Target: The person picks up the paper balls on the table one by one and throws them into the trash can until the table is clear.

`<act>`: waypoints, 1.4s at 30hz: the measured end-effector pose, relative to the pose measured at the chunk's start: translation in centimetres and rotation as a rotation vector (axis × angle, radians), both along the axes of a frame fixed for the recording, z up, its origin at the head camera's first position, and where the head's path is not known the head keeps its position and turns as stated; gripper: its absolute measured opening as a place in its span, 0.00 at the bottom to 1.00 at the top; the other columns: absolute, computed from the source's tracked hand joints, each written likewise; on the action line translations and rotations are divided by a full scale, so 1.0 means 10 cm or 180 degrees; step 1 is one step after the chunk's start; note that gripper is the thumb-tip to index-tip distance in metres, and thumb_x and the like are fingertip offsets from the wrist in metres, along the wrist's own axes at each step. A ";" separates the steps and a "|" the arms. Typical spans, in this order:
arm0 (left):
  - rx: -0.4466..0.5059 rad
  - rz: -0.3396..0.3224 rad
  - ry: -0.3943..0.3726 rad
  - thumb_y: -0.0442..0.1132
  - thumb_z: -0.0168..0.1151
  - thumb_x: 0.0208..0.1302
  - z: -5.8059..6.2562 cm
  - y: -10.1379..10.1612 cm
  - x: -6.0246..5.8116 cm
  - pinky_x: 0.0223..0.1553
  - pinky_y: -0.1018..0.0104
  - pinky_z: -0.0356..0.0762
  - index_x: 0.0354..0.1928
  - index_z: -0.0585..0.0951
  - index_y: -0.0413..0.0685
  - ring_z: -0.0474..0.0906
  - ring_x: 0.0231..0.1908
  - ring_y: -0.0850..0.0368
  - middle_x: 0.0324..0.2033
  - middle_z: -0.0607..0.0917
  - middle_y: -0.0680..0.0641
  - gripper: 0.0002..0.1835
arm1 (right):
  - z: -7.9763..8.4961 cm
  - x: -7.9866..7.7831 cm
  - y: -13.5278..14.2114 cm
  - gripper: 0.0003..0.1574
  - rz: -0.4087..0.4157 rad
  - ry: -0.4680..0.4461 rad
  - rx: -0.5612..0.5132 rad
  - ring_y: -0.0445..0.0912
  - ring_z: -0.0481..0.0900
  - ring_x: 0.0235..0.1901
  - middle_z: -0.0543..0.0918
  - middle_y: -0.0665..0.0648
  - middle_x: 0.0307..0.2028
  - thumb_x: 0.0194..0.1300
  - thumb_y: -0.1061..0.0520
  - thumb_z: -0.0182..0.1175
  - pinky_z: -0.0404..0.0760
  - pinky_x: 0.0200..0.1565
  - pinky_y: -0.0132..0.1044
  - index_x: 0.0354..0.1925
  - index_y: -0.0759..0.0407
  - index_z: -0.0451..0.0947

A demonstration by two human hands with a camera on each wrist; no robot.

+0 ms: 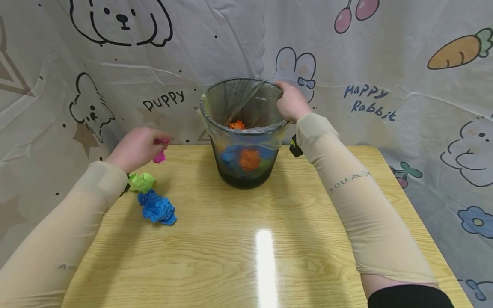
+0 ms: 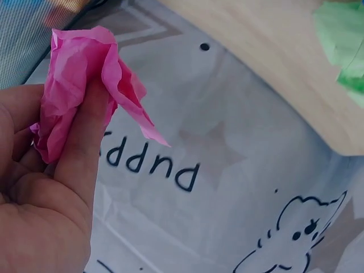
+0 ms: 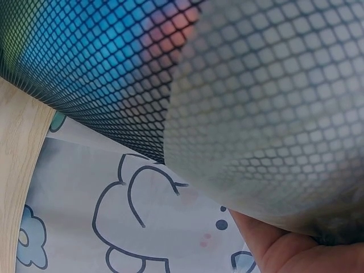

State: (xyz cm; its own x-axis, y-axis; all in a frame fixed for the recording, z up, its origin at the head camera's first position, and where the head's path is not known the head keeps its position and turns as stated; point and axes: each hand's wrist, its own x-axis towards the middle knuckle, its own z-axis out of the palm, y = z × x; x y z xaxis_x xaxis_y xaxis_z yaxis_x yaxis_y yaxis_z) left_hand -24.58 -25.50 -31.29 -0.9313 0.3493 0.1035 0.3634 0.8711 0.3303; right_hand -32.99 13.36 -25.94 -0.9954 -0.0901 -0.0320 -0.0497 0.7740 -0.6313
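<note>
My left hand pinches a crumpled piece of pink paper between thumb and fingers, above the table's back left part. With my right hand I grip the right rim of a black mesh wastebasket, which is lined with a clear plastic bag. Inside the basket, orange paper shows over the rim, and blue, orange and green colours show through the mesh. A crumpled green paper ball and a crumpled blue paper ball lie on the table below my left wrist.
The wooden table ends just behind the basket, at a printed cloth with cartoon drawings that hangs at the back and sides. A bright light reflection runs down the table's front middle.
</note>
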 end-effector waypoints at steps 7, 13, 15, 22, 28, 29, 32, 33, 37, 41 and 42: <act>0.0086 0.0120 0.0175 0.30 0.56 0.74 0.19 0.03 0.00 0.39 0.51 0.77 0.60 0.83 0.36 0.79 0.29 0.51 0.42 0.88 0.39 0.17 | -0.01 -0.01 0.01 0.44 0.0023 0.0024 0.0014 0.48 0.61 0.72 0.57 0.52 0.79 0.73 0.67 0.34 0.65 0.67 0.45 0.83 0.47 0.48; 0.0126 0.0169 0.0432 0.30 0.57 0.74 0.33 0.07 -0.01 0.30 0.57 0.72 0.61 0.83 0.38 0.76 0.30 0.49 0.48 0.87 0.37 0.17 | -0.02 -0.02 0.02 0.44 0.0035 0.0033 0.0014 0.48 0.59 0.74 0.56 0.52 0.79 0.73 0.68 0.35 0.65 0.67 0.45 0.83 0.48 0.48; 0.0143 0.0176 0.0531 0.31 0.57 0.74 0.38 0.08 -0.02 0.29 0.58 0.70 0.61 0.83 0.40 0.77 0.30 0.50 0.46 0.88 0.38 0.17 | -0.02 -0.02 0.02 0.44 0.0035 0.0036 0.0012 0.48 0.59 0.74 0.56 0.53 0.79 0.72 0.68 0.35 0.65 0.67 0.45 0.83 0.48 0.48; 0.0230 0.0177 0.0791 0.32 0.56 0.76 0.57 0.17 -0.08 0.32 0.59 0.70 0.62 0.83 0.43 0.79 0.29 0.53 0.40 0.88 0.42 0.17 | -0.03 -0.01 0.01 0.44 0.0030 0.0038 0.0011 0.49 0.61 0.72 0.56 0.53 0.79 0.73 0.68 0.35 0.66 0.66 0.45 0.83 0.48 0.48; 0.0299 0.0169 0.0874 0.36 0.54 0.79 0.70 0.28 -0.13 0.34 0.60 0.69 0.64 0.82 0.48 0.82 0.30 0.53 0.37 0.88 0.44 0.18 | -0.02 -0.02 0.01 0.44 0.0015 0.0016 -0.0025 0.50 0.65 0.67 0.57 0.53 0.79 0.73 0.68 0.35 0.70 0.61 0.45 0.83 0.48 0.48; 0.0329 0.0182 0.0858 0.37 0.53 0.79 0.71 0.30 -0.13 0.34 0.61 0.70 0.65 0.82 0.49 0.83 0.31 0.53 0.37 0.88 0.44 0.18 | -0.02 -0.02 0.01 0.44 0.0018 0.0020 -0.0024 0.51 0.65 0.67 0.58 0.53 0.79 0.73 0.68 0.35 0.70 0.61 0.45 0.83 0.48 0.48; 0.0391 0.0194 0.0877 0.37 0.52 0.80 0.76 0.35 -0.15 0.34 0.62 0.69 0.66 0.81 0.50 0.83 0.33 0.54 0.36 0.87 0.44 0.19 | -0.02 -0.01 0.01 0.44 0.0017 0.0029 -0.0002 0.50 0.64 0.70 0.57 0.53 0.79 0.73 0.68 0.36 0.69 0.63 0.45 0.83 0.48 0.48; 0.0396 0.0188 0.0922 0.37 0.52 0.80 0.78 0.37 -0.16 0.35 0.62 0.69 0.66 0.81 0.50 0.83 0.34 0.54 0.37 0.88 0.44 0.19 | -0.02 -0.01 0.01 0.44 0.0025 0.0042 -0.0005 0.50 0.63 0.70 0.57 0.53 0.79 0.73 0.68 0.36 0.68 0.64 0.45 0.83 0.48 0.48; 0.0391 0.0148 0.1099 0.38 0.53 0.80 0.84 0.47 -0.20 0.37 0.61 0.68 0.65 0.82 0.50 0.79 0.37 0.52 0.51 0.88 0.45 0.18 | -0.01 -0.01 0.01 0.44 0.0021 0.0045 0.0010 0.48 0.59 0.74 0.56 0.52 0.79 0.73 0.68 0.35 0.65 0.67 0.45 0.83 0.48 0.48; 0.0431 0.0115 0.1132 0.39 0.53 0.80 0.91 0.58 -0.23 0.38 0.62 0.69 0.65 0.82 0.52 0.80 0.37 0.53 0.58 0.85 0.47 0.18 | -0.01 -0.02 0.01 0.44 0.0021 0.0045 0.0001 0.49 0.58 0.75 0.56 0.52 0.79 0.73 0.67 0.36 0.61 0.71 0.44 0.83 0.48 0.48; 0.0447 0.0111 0.1116 0.39 0.53 0.80 0.92 0.61 -0.23 0.38 0.63 0.70 0.66 0.82 0.52 0.81 0.36 0.54 0.57 0.85 0.47 0.18 | -0.01 -0.02 0.01 0.44 0.0020 0.0041 0.0002 0.49 0.58 0.74 0.56 0.52 0.79 0.73 0.67 0.36 0.61 0.72 0.44 0.83 0.48 0.48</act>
State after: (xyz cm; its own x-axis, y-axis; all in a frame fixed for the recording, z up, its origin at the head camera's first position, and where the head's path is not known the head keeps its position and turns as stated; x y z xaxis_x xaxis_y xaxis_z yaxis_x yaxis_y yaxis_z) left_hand -26.92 -19.40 -22.11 -0.8418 0.2777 0.4628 0.4466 0.8399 0.3083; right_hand -33.17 13.47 -26.08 -0.9952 -0.0962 -0.0192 -0.0627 0.7740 -0.6301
